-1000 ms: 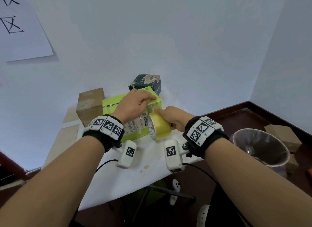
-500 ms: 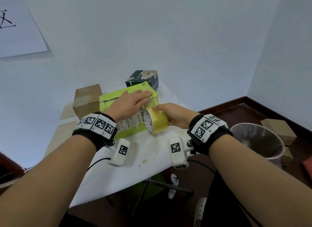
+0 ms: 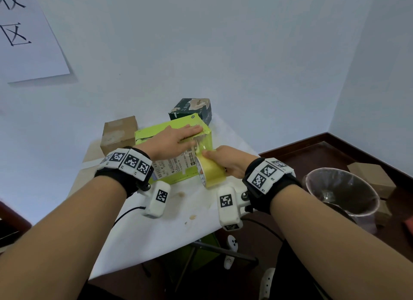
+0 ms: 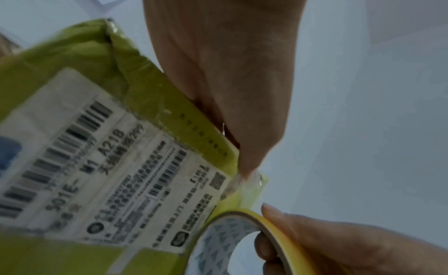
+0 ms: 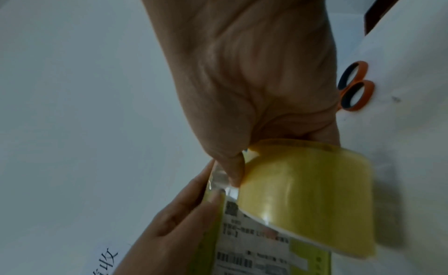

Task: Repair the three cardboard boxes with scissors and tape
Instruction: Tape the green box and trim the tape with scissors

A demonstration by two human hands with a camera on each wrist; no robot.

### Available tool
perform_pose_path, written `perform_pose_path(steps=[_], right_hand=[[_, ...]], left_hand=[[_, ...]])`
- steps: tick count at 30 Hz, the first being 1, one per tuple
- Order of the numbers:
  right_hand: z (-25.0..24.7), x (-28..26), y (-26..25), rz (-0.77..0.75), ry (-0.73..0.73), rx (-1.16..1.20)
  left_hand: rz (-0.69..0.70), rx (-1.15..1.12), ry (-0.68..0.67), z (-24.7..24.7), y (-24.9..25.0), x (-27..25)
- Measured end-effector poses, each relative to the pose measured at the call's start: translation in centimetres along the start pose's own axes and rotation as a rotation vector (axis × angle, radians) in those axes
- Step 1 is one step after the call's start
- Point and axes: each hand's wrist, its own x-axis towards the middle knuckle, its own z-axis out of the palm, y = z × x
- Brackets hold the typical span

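Note:
A lime-green cardboard box (image 3: 178, 172) with a white shipping label (image 4: 101, 183) lies on the white table (image 3: 169, 228). My left hand (image 3: 176, 139) lies flat on its top, fingers straight, pressing near the right edge. My right hand (image 3: 225, 159) grips a yellow tape roll (image 3: 211, 172) held against the box's front right corner; a clear strip of tape (image 3: 202, 143) runs from the roll up to the top edge. Behind stand a brown box (image 3: 118, 134) and a dark green box (image 3: 192, 108). Orange-handled scissors (image 5: 352, 87) lie on the table behind my right hand.
A clear-lined waste bin (image 3: 342, 194) stands on the dark floor at the right, with brown cartons (image 3: 371, 177) beyond it. A paper sign (image 3: 24, 34) hangs on the wall at upper left. The table's near edge (image 3: 156, 259) overhangs a metal frame.
My left hand has flattened and slid right along the box top toward the corner. The tape roll has moved lower and slightly right, drawing out more tape.

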Motion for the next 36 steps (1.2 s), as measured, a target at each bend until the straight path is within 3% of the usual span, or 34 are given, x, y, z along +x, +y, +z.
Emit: perform_pose_path(steps=[3, 9, 13, 19, 23, 28, 32, 36], right_hand=[[0.4, 0.4, 0.8, -0.016, 0.022, 0.016], [0.2, 1.0, 1.8, -0.009, 0.116, 0.098], [0.2, 1.1, 1.7, -0.045, 0.103, 0.074], [-0.6, -0.7, -1.6, -0.344, 0.331, 0.0], [-1.3, -2.1, -4.8, -0.445, 0.472, -0.041], [-1.3, -2.6, -5.8, -0.483, 0.425, -0.06], [-1.6, -2.8, -7.4, -0.566, 0.504, -0.076], [-2.2, -2.3, -8.6, -0.545, 0.517, -0.143]], left_hand=[[0.032, 0.06, -0.033, 0.1, -0.6, -0.2], [0.002, 0.074, 0.074, 0.5, -0.5, -0.7], [-0.011, 0.075, 0.061, 0.2, -0.4, -0.9], [-0.13, -0.132, 0.114, -3.6, 1.2, -1.4], [-0.161, -0.233, 0.081, -5.5, 1.5, -1.4], [-0.179, -0.324, 0.018, -5.9, 1.2, -1.2], [-0.166, -0.402, -0.031, -6.5, 1.3, -1.2], [-0.205, -0.319, -0.086, -6.1, 1.8, -1.4]])
